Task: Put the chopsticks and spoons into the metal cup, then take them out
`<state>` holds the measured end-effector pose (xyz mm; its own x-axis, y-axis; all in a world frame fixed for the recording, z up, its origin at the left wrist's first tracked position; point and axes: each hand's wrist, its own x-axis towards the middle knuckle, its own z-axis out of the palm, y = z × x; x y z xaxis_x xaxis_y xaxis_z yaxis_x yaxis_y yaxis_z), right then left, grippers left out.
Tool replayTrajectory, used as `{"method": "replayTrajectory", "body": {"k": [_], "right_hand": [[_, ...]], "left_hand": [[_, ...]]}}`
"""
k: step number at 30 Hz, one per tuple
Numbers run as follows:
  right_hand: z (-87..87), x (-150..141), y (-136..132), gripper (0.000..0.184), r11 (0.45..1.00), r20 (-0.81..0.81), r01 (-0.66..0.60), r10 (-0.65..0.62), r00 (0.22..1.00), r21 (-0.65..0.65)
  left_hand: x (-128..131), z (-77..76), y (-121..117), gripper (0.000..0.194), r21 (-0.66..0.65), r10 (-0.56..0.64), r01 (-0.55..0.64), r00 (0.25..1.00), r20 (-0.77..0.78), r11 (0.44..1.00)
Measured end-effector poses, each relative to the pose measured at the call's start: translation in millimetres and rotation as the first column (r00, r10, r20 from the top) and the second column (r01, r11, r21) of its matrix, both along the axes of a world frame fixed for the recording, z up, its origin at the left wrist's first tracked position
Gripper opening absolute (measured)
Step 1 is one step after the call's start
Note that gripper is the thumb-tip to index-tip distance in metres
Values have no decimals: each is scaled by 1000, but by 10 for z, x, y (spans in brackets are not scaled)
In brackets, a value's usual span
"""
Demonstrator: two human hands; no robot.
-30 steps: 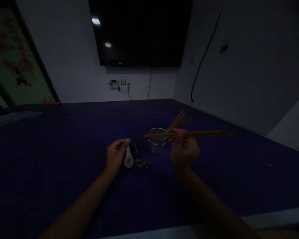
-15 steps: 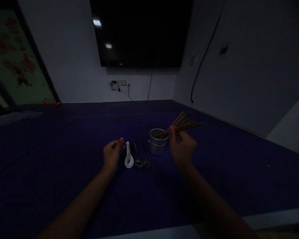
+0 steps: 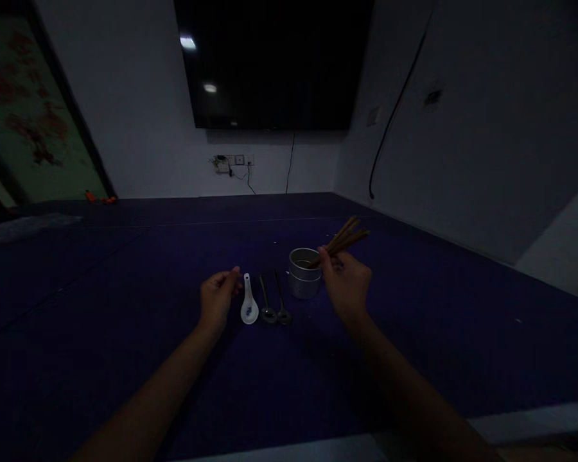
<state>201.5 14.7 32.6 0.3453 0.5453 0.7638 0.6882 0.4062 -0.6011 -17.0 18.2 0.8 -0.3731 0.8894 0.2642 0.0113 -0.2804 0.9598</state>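
Several brown wooden chopsticks [image 3: 347, 237] are gripped in my right hand [image 3: 349, 282], their lower ends tipped into the mouth of a grey metal cup [image 3: 304, 285]. The cup stands upright, with small holes around its lower wall. My left hand [image 3: 218, 295] hovers with curled fingers, thumb against the fingertips, and nothing shows in it. Just right of it lies a white soup spoon [image 3: 249, 311] with a blue mark in its bowl. Two dark metal spoons, a nearer one [image 3: 268, 314] and another [image 3: 284, 316], lie between it and the cup, handles pointing away from me.
All of this rests on a wide dark blue surface [image 3: 173, 385]. A clear plastic sheet [image 3: 33, 226] and an orange object [image 3: 99, 198] are at the far left. Sockets with cables [image 3: 234, 162] and a large television [image 3: 279, 64] are on the back wall.
My right hand has shifted slightly left, and the chopsticks have drawn closer together and steeper, ends in the cup. My left hand and the spoons are practically unmoved.
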Motion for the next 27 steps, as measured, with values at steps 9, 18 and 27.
{"method": "replayTrajectory", "body": {"k": [9, 18, 27], "right_hand": [[-72, 1, 65, 28, 996, -73, -87, 85, 994, -27], [-127, 15, 107, 25, 990, -156, -130, 120, 980, -55], [-133, -10, 109, 24, 981, -239, -190, 176, 955, -38]], "left_hand": [[-4, -20, 13, 40, -15, -14, 14, 1000, 9, 1000], [-9, -25, 16, 40, -14, -13, 13, 1000, 9, 1000], [-15, -39, 30, 38, -14, -13, 13, 1000, 9, 1000]]}}
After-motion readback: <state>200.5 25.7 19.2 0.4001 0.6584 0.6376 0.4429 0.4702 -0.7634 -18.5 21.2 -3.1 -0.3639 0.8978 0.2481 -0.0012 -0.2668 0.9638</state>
